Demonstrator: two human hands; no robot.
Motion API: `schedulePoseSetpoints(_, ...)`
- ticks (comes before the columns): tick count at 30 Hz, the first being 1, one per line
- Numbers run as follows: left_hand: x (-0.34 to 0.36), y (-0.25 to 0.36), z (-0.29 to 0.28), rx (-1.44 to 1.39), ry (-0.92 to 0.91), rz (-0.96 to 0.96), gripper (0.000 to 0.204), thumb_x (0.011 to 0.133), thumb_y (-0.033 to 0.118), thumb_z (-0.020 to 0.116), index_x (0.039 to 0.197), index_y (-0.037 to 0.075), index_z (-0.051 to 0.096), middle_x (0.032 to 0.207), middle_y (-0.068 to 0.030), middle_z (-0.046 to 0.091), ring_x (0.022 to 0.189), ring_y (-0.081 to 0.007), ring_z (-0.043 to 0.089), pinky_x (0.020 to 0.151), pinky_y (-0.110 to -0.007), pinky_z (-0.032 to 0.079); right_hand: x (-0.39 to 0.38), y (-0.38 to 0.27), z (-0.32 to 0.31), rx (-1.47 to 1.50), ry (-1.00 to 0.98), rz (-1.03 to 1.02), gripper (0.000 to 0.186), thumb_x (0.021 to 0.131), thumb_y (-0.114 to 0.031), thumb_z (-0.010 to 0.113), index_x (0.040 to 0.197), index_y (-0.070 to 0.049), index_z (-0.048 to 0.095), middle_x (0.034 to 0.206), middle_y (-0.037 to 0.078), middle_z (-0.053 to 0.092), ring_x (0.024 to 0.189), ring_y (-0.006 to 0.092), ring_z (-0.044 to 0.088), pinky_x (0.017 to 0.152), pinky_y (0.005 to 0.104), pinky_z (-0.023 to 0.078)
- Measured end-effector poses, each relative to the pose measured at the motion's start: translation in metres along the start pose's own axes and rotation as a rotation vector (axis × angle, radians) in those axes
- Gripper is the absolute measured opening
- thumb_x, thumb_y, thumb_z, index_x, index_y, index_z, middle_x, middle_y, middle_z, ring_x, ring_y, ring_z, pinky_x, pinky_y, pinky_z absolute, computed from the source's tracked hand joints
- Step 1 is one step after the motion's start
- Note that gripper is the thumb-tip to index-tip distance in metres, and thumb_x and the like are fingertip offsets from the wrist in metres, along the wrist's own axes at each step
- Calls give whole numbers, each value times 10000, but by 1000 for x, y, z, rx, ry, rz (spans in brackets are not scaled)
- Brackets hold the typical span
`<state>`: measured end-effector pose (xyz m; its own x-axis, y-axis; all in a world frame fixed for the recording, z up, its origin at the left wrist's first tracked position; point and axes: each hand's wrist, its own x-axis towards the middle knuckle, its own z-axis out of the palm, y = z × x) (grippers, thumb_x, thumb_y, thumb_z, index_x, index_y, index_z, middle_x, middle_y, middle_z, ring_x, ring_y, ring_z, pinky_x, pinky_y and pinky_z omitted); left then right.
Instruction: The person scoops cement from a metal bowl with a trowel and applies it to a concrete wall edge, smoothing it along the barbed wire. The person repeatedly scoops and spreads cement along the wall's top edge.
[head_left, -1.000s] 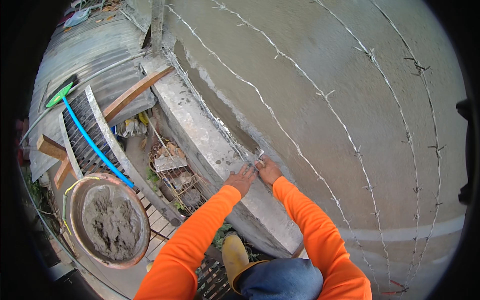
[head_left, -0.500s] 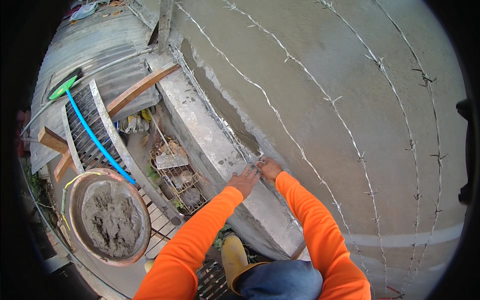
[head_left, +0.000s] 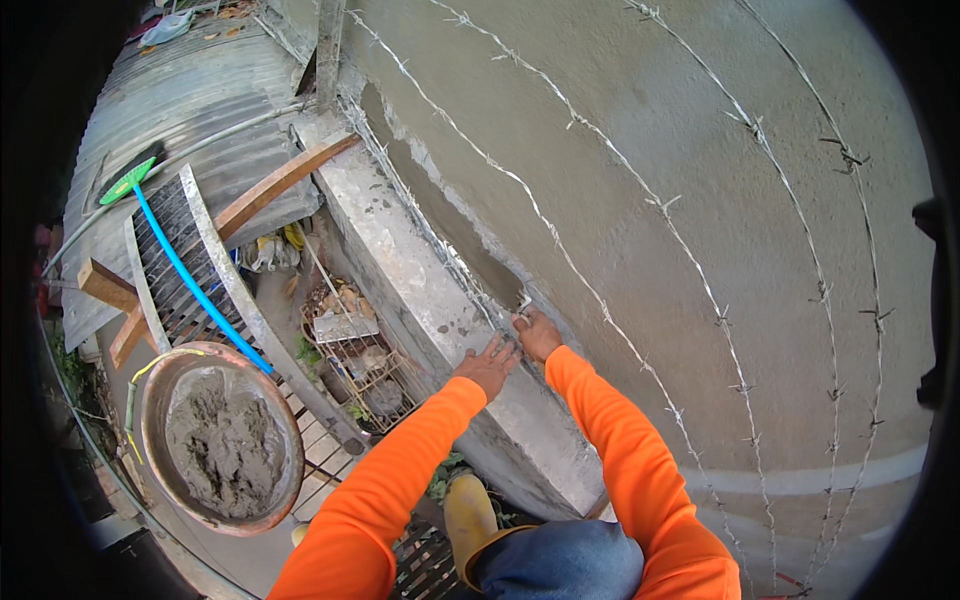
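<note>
Ledge: long, grey and rough, [head_left: 400, 245] beside the tall grey wall [head_left: 650, 110]
Left hand: your left hand [head_left: 487, 368] lies open on the ledge
Right hand: your right hand [head_left: 538, 334] is close by, fingers bent; I cannot tell if it grips
Pale bit: small, [head_left: 524, 301] by your right fingertips, too small to make out
Spiky wire: [head_left: 655, 200] cut off up top
Tub: [head_left: 154, 440] wet grey mud [head_left: 225, 440] inside, on your left

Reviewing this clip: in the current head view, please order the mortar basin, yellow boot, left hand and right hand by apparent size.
Largest to smallest, as they look:
1. Mortar basin
2. Yellow boot, visible part
3. Left hand and right hand: too alike to rank
</note>
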<state>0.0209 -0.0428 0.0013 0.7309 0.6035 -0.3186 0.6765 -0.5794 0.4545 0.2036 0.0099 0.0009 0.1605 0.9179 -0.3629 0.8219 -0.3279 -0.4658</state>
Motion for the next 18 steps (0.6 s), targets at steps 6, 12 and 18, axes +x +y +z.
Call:
schedulePoseSetpoints(6, 3, 2, -1, -26, 2, -4, 739, 930, 31, 548, 1622, 131, 310, 1715, -89, 246, 1603, -329, 158, 1115, -564, 425, -9, -28, -8, -42, 46, -93, 525, 1009, -410, 584, 1330, 6, 569, 1188, 322, 688, 1148, 501, 644, 991, 506, 502)
schedulePoseSetpoints(12, -2, 0, -2, -47, 31, 4, 742, 931, 28, 547, 1623, 156, 311, 1720, -92, 231, 1604, -327, 151, 1136, -573, 408, 32, -44, -19, 244, -225, 156, 460, 1032, -388, 575, 1254, 15, 583, 961, 237, 714, 806, 350, 724, 703, 477, 573)
schedulePoseSetpoints(18, -1, 2, -3, -96, 16, -8, 742, 933, 28, 545, 1624, 157, 306, 1725, -91, 220, 1605, -329, 145, 1146, -587, 394, 29, -46, -17, 167, -279, 32, 409, 1056, -380, 544, 1167, 12, 588, 813, 151, 650, 645, 249, 646, 545, 438, 526)
